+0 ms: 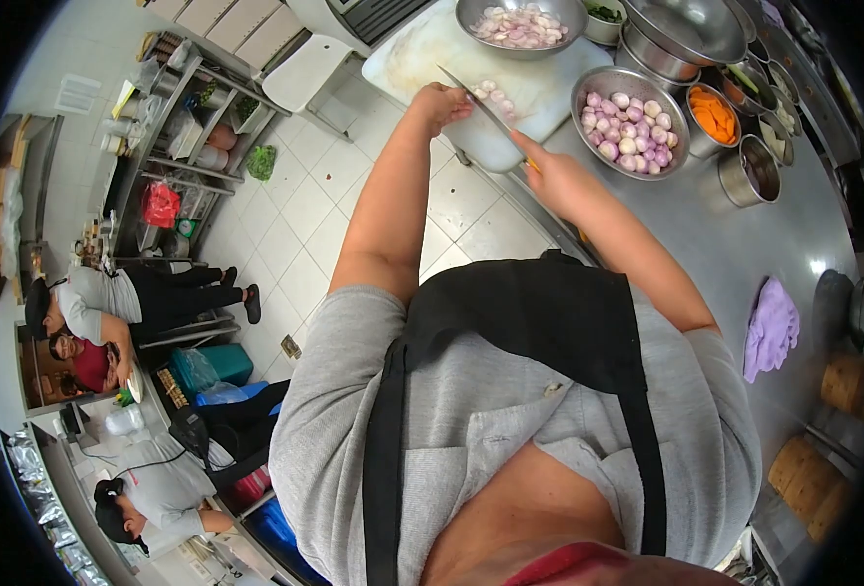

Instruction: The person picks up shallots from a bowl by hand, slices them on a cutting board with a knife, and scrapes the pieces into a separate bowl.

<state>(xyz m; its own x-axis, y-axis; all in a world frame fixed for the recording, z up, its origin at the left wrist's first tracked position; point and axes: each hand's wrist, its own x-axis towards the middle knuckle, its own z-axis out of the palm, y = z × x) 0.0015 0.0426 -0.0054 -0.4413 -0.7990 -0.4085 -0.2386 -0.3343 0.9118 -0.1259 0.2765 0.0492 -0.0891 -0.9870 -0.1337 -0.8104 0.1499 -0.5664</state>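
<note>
My right hand is closed around the handle of a knife. Its blade slants up and left over a white cutting board. At the board's left edge, my left hand has its fingers curled together close to the blade; what they pinch, if anything, is too small to make out. Beside the blade lie a few pieces of cut shallot. A metal bowl of sliced shallots stands on the board's far part. To the right of the board, whole peeled shallots fill another metal bowl.
On the steel counter are a container of orange cut vegetable, a metal pot, stacked large bowls and a purple cloth. A white stool and shelving stand left. Co-workers are at the far left.
</note>
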